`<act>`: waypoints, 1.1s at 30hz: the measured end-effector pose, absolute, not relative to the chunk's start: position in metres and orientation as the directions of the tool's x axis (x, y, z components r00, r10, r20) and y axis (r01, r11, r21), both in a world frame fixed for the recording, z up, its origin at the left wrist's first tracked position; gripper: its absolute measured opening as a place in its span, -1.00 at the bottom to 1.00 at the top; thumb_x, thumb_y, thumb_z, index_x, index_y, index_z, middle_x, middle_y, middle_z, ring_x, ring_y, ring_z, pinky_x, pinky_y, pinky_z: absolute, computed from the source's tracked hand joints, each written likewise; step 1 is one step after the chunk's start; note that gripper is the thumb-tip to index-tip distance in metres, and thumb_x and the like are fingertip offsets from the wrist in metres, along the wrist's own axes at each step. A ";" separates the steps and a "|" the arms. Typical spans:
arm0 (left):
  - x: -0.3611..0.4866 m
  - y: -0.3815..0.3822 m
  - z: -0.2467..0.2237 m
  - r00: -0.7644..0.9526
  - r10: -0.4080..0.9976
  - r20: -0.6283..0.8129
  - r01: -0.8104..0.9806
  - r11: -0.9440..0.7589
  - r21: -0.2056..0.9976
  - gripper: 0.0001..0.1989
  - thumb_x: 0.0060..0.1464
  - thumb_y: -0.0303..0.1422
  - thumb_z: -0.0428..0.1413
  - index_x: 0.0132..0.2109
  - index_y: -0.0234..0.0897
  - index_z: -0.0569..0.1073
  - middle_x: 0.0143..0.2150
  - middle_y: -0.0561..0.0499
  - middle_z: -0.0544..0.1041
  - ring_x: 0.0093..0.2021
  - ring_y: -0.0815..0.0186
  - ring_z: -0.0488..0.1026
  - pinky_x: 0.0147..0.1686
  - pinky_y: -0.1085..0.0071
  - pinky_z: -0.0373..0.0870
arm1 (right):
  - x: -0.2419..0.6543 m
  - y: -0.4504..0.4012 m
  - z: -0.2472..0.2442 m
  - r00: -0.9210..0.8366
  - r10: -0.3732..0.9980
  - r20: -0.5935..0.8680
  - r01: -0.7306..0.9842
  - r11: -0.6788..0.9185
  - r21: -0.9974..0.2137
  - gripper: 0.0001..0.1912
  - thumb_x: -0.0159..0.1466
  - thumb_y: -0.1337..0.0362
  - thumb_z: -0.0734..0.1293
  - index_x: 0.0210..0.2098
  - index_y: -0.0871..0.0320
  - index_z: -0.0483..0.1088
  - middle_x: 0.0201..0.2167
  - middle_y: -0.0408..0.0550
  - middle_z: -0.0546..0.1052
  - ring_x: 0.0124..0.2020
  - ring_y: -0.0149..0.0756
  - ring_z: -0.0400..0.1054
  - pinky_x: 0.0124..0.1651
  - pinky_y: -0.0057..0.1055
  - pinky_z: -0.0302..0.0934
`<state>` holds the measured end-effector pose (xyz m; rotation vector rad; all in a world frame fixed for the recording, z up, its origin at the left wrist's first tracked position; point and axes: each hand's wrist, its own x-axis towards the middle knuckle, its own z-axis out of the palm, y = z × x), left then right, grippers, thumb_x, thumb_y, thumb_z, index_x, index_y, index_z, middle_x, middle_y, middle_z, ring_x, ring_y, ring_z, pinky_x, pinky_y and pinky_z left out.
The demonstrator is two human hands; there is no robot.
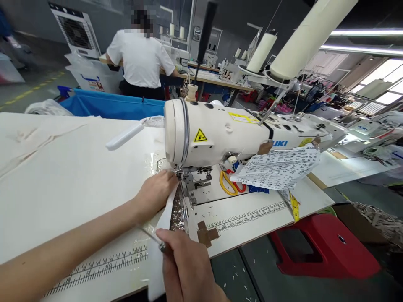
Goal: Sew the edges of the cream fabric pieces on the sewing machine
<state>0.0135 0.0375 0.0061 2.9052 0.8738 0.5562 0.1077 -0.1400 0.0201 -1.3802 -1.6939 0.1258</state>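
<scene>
My left hand is closed, its fingertips at the needle area of a white sewing machine. Whatever those fingers pinch is hidden. A narrow white fabric strip runs from beside them down past my right hand toward the table's front edge. In my closed right fist is a tool with a thin metal shaft, pointing up and left; its handle is mostly covered, so its exact kind is unclear. The right thumb lies over the strip.
Scissors with yellow and red handles lie under the machine arm, near a printed cloth. A white strip and pale fabric lie on the table's left. A red stool stands right; a person sits beyond a blue bin.
</scene>
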 end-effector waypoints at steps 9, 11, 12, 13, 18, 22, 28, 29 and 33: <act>0.002 0.058 -0.006 0.666 0.667 0.333 0.379 -0.688 0.620 -0.70 0.24 -0.20 -0.01 -0.31 -0.22 0.55 -0.26 -0.02 0.59 -0.21 0.25 0.52 -0.22 0.36 0.46 | 0.145 -0.116 0.003 0.193 0.907 0.374 0.893 -0.006 -0.449 -0.64 0.43 0.36 0.08 0.09 0.29 0.38 -0.23 0.10 0.67 -0.36 -0.14 0.60 -0.43 -0.37 0.33; 0.002 0.058 -0.002 0.671 0.671 0.316 0.382 -0.678 0.628 -0.69 0.24 -0.18 -0.01 -0.31 -0.21 0.55 -0.27 -0.01 0.57 -0.22 0.26 0.51 -0.25 0.38 0.46 | 0.144 -0.108 0.000 0.188 0.901 0.391 0.911 -0.011 -0.412 -0.65 0.41 0.40 0.08 0.03 0.24 0.42 -0.24 0.08 0.67 -0.41 -0.18 0.58 -0.47 -0.38 0.29; 0.002 0.058 -0.001 0.671 0.672 0.313 0.384 -0.676 0.629 -0.68 0.24 -0.17 -0.01 -0.31 -0.21 0.55 -0.29 -0.01 0.56 -0.24 0.26 0.51 -0.26 0.39 0.45 | 0.143 -0.105 -0.001 0.183 0.900 0.395 0.916 -0.011 -0.402 -0.65 0.39 0.41 0.09 0.01 0.23 0.44 -0.24 0.07 0.67 -0.42 -0.19 0.57 -0.48 -0.38 0.28; 0.002 0.058 0.000 0.671 0.673 0.311 0.385 -0.675 0.630 -0.67 0.24 -0.16 -0.01 -0.30 -0.21 0.55 -0.31 0.00 0.55 -0.25 0.26 0.51 -0.27 0.39 0.45 | 0.143 -0.103 -0.002 0.180 0.901 0.395 0.919 -0.010 -0.395 -0.65 0.38 0.41 0.10 0.00 0.23 0.45 -0.25 0.07 0.67 -0.43 -0.19 0.56 -0.49 -0.38 0.27; 0.003 0.058 0.002 0.670 0.680 0.296 0.395 -0.665 0.634 -0.63 0.24 -0.12 -0.03 -0.32 -0.22 0.55 -0.38 0.01 0.49 -0.30 0.27 0.48 -0.31 0.40 0.43 | 0.142 -0.100 -0.004 0.171 0.907 0.385 0.919 -0.006 -0.394 -0.66 0.35 0.43 0.12 -0.03 0.24 0.46 -0.26 0.06 0.67 -0.42 -0.18 0.56 -0.51 -0.35 0.25; 0.004 0.057 0.003 0.669 0.684 0.292 0.399 -0.662 0.635 -0.62 0.25 -0.11 -0.04 -0.33 -0.22 0.54 -0.40 0.02 0.47 -0.30 0.27 0.48 -0.30 0.40 0.43 | 0.143 -0.100 -0.004 0.181 0.904 0.387 0.917 -0.013 -0.398 -0.65 0.36 0.42 0.11 -0.03 0.25 0.47 -0.27 0.05 0.67 -0.46 -0.16 0.55 -0.53 -0.32 0.21; 0.003 0.059 0.000 0.663 0.696 0.275 0.408 -0.644 0.648 -0.65 0.22 -0.12 -0.03 -0.32 -0.21 0.55 -0.39 0.02 0.47 -0.29 0.25 0.46 -0.27 0.38 0.43 | 0.143 -0.098 -0.005 0.176 0.896 0.408 0.926 -0.010 -0.378 -0.68 0.38 0.42 0.13 0.00 0.23 0.45 -0.27 0.00 0.67 -0.48 -0.22 0.53 -0.56 -0.34 0.16; 0.003 0.059 -0.001 0.659 0.701 0.272 0.410 -0.639 0.651 -0.65 0.21 -0.12 -0.03 -0.32 -0.21 0.55 -0.39 0.02 0.46 -0.29 0.25 0.46 -0.26 0.37 0.43 | 0.143 -0.098 -0.005 0.172 0.896 0.410 0.930 -0.011 -0.368 -0.69 0.38 0.42 0.14 0.00 0.22 0.45 -0.27 -0.02 0.67 -0.48 -0.24 0.53 -0.55 -0.36 0.15; 0.003 0.060 -0.002 0.653 0.709 0.265 0.416 -0.629 0.657 -0.65 0.20 -0.13 -0.04 -0.32 -0.21 0.55 -0.35 0.00 0.48 -0.28 0.22 0.46 -0.25 0.34 0.42 | 0.144 -0.099 -0.006 0.167 0.891 0.423 0.933 -0.004 -0.360 -0.71 0.37 0.42 0.16 -0.01 0.20 0.44 -0.28 -0.04 0.66 -0.47 -0.28 0.52 -0.54 -0.39 0.13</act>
